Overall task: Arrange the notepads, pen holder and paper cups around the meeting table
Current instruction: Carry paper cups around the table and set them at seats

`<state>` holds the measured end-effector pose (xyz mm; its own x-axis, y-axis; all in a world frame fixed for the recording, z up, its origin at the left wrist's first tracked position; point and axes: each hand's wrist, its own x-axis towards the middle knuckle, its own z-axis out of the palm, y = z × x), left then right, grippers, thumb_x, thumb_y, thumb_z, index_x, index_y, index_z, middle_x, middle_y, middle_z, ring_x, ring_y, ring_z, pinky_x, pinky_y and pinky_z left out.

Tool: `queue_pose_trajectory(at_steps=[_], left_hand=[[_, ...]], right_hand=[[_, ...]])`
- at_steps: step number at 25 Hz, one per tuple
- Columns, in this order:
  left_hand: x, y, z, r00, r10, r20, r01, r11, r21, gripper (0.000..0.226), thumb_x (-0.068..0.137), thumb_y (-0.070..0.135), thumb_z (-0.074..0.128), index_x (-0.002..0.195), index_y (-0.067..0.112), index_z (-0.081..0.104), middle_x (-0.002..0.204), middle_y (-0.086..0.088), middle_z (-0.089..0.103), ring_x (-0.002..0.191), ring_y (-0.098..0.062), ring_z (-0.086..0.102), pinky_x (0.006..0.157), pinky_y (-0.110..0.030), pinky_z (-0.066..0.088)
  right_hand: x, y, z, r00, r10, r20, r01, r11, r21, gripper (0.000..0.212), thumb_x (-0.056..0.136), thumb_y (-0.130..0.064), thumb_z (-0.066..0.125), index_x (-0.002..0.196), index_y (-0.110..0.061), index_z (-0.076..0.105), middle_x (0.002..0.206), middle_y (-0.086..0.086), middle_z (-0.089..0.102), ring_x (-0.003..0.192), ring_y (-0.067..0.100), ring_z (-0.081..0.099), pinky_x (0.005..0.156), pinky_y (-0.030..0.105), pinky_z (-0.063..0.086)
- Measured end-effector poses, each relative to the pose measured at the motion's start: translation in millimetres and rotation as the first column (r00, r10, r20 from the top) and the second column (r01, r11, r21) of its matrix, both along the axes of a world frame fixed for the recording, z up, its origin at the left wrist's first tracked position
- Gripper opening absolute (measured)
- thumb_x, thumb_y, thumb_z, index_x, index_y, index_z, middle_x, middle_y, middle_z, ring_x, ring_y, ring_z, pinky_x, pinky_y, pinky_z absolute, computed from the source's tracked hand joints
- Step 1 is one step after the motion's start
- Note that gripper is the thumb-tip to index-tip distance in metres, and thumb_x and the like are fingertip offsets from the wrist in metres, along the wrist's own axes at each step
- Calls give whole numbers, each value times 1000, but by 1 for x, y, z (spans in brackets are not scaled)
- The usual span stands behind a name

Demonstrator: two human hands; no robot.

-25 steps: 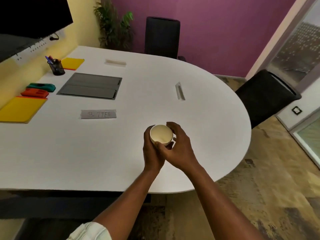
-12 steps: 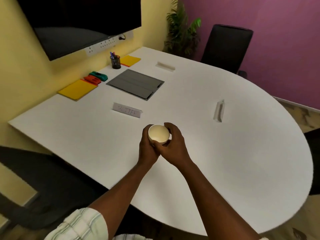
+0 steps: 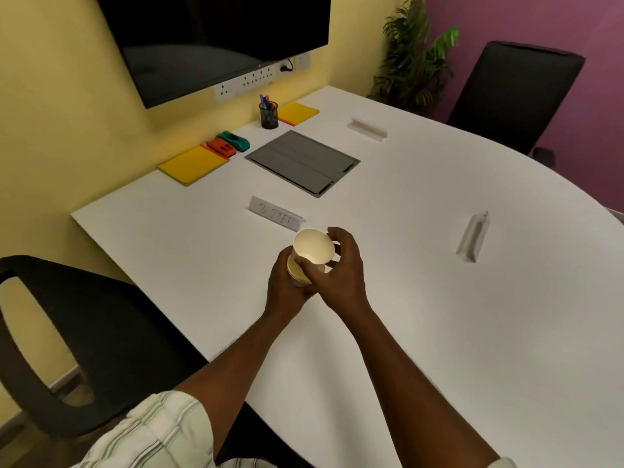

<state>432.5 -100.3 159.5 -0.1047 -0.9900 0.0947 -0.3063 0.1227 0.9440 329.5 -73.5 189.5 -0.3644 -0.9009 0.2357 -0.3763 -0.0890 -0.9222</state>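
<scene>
Smooth, cream paper cups, tapered round: the top paper cup [image 3: 313,246] sits tilted and partly raised out of the lower paper cup [image 3: 296,274] nested below it, both empty as far as the open mouth shows, both held above the near half of the meeting table [image 3: 472,332]. Left hand [image 3: 287,288] wraps the lower cup, fingers curled close around its wall; right hand [image 3: 341,271] pinches the top cup's wall, thumb in front, fingers arched behind the rim. Table is matte white, straight at the wall edge, rounded toward the far right. Along the wall edge: black mesh pen holder [image 3: 269,115] with blue and pink pens, yellow notepad [image 3: 297,113] just beside it, larger yellow notepad [image 3: 193,164] nearer the left corner, red stapler [image 3: 221,147] and teal one [image 3: 233,140] touching between them. Grey hinged cable box lid [image 3: 303,162] set flush mid-table. Clear acrylic name stand [image 3: 275,217] just beyond the cups. Yellow wall, dark wall screen [image 3: 216,38], purple far wall, black chairs.
</scene>
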Motion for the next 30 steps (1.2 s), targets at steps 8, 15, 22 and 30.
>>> queue_pose_trajectory(at_steps=[8, 15, 22, 30], left_hand=[[9, -98, -60, 996, 30, 89, -32, 999, 17, 82, 49, 17, 93, 119, 9, 50, 119, -6, 59, 109, -21, 56, 97, -37, 50], [23, -170, -89, 988, 7, 157, -8, 1000, 10, 86, 49, 17, 93, 122, 6, 50, 121, -10, 59, 110, -16, 53, 97, -25, 43], [30, -192, -108, 981, -74, 180, 64, 996, 59, 90, 49, 20, 93, 128, 9, 51, 129, -6, 57, 119, -15, 51, 100, -22, 40], [33, -209, -116, 982, -92, 164, 82, 994, 67, 90, 50, 21, 93, 129, 12, 50, 131, -4, 57, 119, -14, 50, 100, -22, 40]], right_hand=[[-17, -106, -26, 987, -157, -32, 158, 987, 31, 75, 67, -31, 86, 128, -17, 44, 121, -6, 45, 109, 6, 45, 87, 39, 54], [-18, -185, -86, 980, -165, -109, 185, 959, 214, 79, 71, -23, 84, 135, -8, 40, 131, 10, 44, 118, 22, 48, 94, 26, 42], [-30, -233, -134, 962, -167, -215, 236, 907, 349, 79, 77, -22, 79, 140, -5, 34, 136, 14, 39, 122, 32, 48, 96, 37, 45], [-33, -252, -162, 955, -158, -249, 248, 888, 387, 79, 75, -22, 80, 137, -1, 35, 133, 16, 40, 118, 35, 50, 95, 42, 49]])
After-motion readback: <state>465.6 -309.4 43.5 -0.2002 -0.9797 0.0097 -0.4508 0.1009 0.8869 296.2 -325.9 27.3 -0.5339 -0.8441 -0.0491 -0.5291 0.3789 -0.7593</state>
